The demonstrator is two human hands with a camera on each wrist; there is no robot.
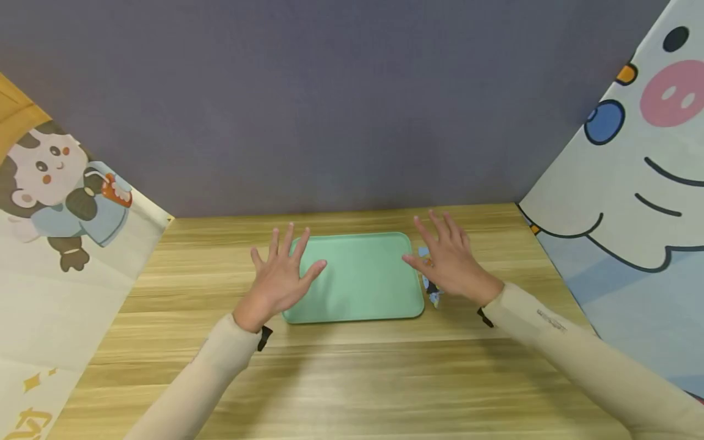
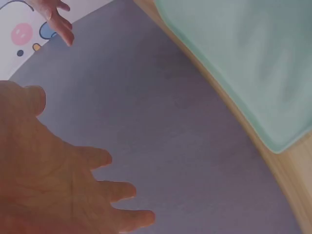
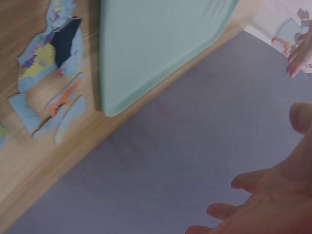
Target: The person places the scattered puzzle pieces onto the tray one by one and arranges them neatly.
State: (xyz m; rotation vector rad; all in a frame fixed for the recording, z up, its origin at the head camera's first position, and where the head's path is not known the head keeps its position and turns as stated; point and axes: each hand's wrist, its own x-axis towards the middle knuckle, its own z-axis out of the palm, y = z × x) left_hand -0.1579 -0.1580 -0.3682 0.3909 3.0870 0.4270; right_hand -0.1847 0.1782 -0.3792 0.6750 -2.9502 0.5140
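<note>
Closest in, two pale sleeves [image 1: 220, 351] reached forward, and at their ends both hands were up with nothing in their grasp! The left hand [image 1: 279, 282] hung at the tray's left end, fingers straight and fanned apart; the right hand [image 1: 452, 263] matched it on the other side, fingers just as wide apart, partly hiding the pieces from the head view. Held that way, they looked poised rather than working, probably to keep both palms free.

Between them, the tray [image 1: 360, 278] lay flat, long side across the table [image 1: 379, 379], likely centred so either hand could get to it: mint green, shallow, round-cornered, with a low raised rim. And just beside its right edge, there were the flat, irregular cut pieces [image 3: 39, 61], light blue with yellow, purple, black and orange patches, perhaps set there for the right hand's reach. Beyond stood the plain grey-purple backdrop [image 1: 330, 110].
</note>
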